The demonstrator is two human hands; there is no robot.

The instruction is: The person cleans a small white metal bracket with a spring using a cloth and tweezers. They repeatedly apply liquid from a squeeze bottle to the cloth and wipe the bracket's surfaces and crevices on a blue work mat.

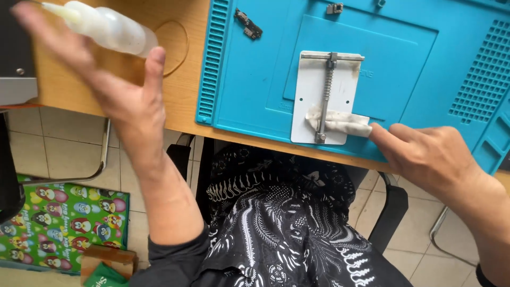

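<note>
Pressing on a soft, limp rag (340, 122), the right hand (425, 154) pins it with a fingertip to the white holder plate (324, 95) on the blue mat (255, 79); the rag's long axis runs left-right. A light, squeezable bottle (106, 24), nozzle pointing left, lies behind the spread, blurred left hand (106, 85), over the desk (180, 90); whether it is touched cannot be told.

Head camera looks steeply down, close over the blue mat (255, 79) and lap.
</note>
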